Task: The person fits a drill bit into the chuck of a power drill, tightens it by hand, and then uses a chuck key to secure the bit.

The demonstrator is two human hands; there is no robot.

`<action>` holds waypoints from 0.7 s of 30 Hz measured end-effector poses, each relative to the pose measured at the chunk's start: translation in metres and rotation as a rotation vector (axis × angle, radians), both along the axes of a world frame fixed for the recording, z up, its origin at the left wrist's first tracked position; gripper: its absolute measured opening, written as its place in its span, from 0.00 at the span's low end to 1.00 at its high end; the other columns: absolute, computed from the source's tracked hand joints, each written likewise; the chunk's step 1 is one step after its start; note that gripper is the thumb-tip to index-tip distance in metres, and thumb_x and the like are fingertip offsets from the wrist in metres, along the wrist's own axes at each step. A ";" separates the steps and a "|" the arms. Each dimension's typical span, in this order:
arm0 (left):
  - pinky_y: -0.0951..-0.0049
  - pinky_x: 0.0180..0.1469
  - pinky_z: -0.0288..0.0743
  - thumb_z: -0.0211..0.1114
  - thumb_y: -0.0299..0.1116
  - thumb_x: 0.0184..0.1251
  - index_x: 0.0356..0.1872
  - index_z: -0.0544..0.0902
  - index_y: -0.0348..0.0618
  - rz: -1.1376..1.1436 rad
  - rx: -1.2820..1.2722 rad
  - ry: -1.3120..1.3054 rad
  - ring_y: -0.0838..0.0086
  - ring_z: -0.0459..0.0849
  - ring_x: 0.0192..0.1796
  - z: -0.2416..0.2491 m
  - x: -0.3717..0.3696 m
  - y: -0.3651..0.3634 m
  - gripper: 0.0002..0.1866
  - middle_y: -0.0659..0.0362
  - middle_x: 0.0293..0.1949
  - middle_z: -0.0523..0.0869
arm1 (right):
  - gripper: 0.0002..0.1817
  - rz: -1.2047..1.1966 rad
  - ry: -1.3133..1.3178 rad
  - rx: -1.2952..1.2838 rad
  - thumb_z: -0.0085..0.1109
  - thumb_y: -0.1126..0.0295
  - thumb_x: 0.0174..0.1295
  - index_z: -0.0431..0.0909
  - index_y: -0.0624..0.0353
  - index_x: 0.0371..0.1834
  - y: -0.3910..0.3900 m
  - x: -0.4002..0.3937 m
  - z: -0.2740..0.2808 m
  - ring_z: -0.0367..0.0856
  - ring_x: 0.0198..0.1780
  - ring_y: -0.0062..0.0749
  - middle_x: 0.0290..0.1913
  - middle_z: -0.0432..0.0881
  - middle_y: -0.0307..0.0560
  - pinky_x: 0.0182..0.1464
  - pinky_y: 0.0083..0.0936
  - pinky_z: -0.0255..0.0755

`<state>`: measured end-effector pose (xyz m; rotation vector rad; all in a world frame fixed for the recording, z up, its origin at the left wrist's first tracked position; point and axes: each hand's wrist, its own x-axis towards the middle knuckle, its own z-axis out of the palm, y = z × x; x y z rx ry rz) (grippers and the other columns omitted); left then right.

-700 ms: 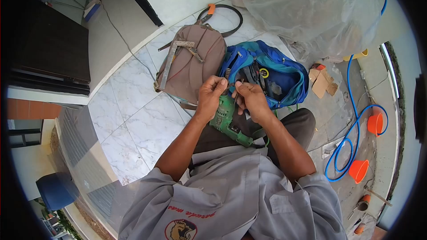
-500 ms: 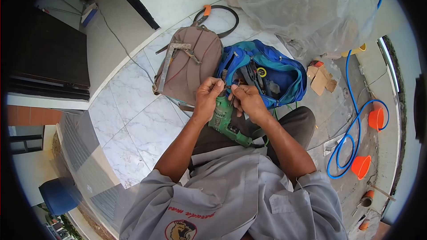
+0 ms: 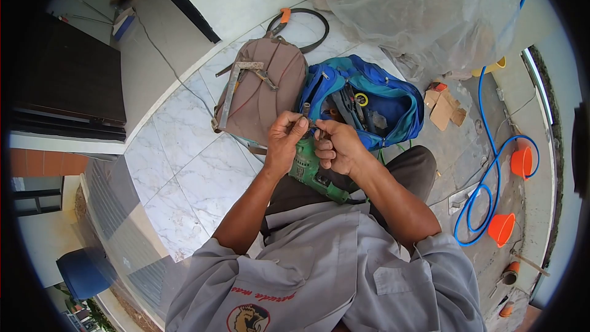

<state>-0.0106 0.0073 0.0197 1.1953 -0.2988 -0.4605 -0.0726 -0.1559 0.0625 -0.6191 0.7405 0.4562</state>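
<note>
A green power drill (image 3: 302, 166) rests in my lap, its chuck end pointing away from me. My left hand (image 3: 286, 144) is closed around the drill's front end, thumb and fingers at the chuck. A short metal bit end (image 3: 306, 109) sticks up past the fingertips. Close beside it, my right hand (image 3: 339, 147) has its fingers curled and pinches a small dark metal piece at the chuck, which looks like a chuck key. My fingers hide most of the chuck and of that piece.
Just ahead lie a brown backpack (image 3: 283, 74) with a metal square (image 3: 230, 95) on it and an open blue tool bag (image 3: 399, 101). To the right are a blue hose (image 3: 485, 147), orange buckets (image 3: 501, 230) and cardboard (image 3: 441, 114). Plastic sheeting (image 3: 418, 12) hangs behind.
My right hand has turned at the chuck, its fingers now curled in more tightly. The bit end and left fingertips have shifted slightly; the drill stays in my lap.
</note>
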 end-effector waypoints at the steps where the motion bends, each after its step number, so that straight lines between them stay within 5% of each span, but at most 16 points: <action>1: 0.79 0.48 0.73 0.68 0.33 0.84 0.44 0.84 0.40 0.004 0.002 0.000 0.85 0.76 0.41 -0.002 0.000 0.001 0.07 0.67 0.37 0.83 | 0.21 0.001 -0.024 0.019 0.56 0.56 0.81 0.76 0.57 0.30 0.000 -0.002 -0.002 0.59 0.14 0.26 0.18 0.68 0.36 0.21 0.37 0.61; 5: 0.79 0.49 0.74 0.67 0.34 0.85 0.46 0.84 0.40 -0.011 -0.016 0.041 0.85 0.77 0.42 -0.012 0.005 0.004 0.08 0.66 0.39 0.84 | 0.21 0.101 -0.215 -0.320 0.56 0.57 0.82 0.78 0.60 0.31 -0.002 -0.006 -0.003 0.67 0.14 0.29 0.18 0.71 0.38 0.22 0.43 0.70; 8: 0.80 0.50 0.74 0.66 0.35 0.85 0.47 0.85 0.40 0.007 -0.016 0.076 0.86 0.78 0.43 -0.005 0.005 0.003 0.09 0.67 0.40 0.85 | 0.19 0.246 -0.392 -0.901 0.59 0.60 0.81 0.82 0.64 0.35 -0.010 -0.012 0.004 0.78 0.20 0.35 0.23 0.77 0.44 0.29 0.44 0.80; 11: 0.81 0.51 0.74 0.66 0.35 0.86 0.47 0.85 0.40 -0.042 -0.019 0.104 0.87 0.79 0.43 -0.012 0.009 0.004 0.09 0.67 0.40 0.85 | 0.12 0.304 -0.984 -1.797 0.66 0.66 0.74 0.84 0.67 0.43 -0.019 -0.018 -0.017 0.86 0.33 0.40 0.37 0.86 0.49 0.38 0.38 0.84; 14: 0.82 0.49 0.73 0.66 0.35 0.85 0.47 0.85 0.41 -0.054 -0.038 0.119 0.87 0.77 0.42 -0.016 0.011 0.003 0.08 0.69 0.40 0.83 | 0.15 0.340 -1.144 -2.066 0.69 0.70 0.63 0.85 0.67 0.50 -0.023 -0.015 -0.028 0.89 0.47 0.44 0.53 0.87 0.53 0.48 0.36 0.85; 21: 0.83 0.47 0.70 0.65 0.37 0.86 0.47 0.86 0.42 -0.081 -0.038 0.110 0.89 0.73 0.41 -0.018 0.013 0.004 0.09 0.72 0.38 0.80 | 0.23 0.339 -1.407 -2.196 0.65 0.70 0.59 0.84 0.68 0.58 -0.033 -0.005 -0.027 0.88 0.57 0.49 0.57 0.86 0.55 0.60 0.39 0.85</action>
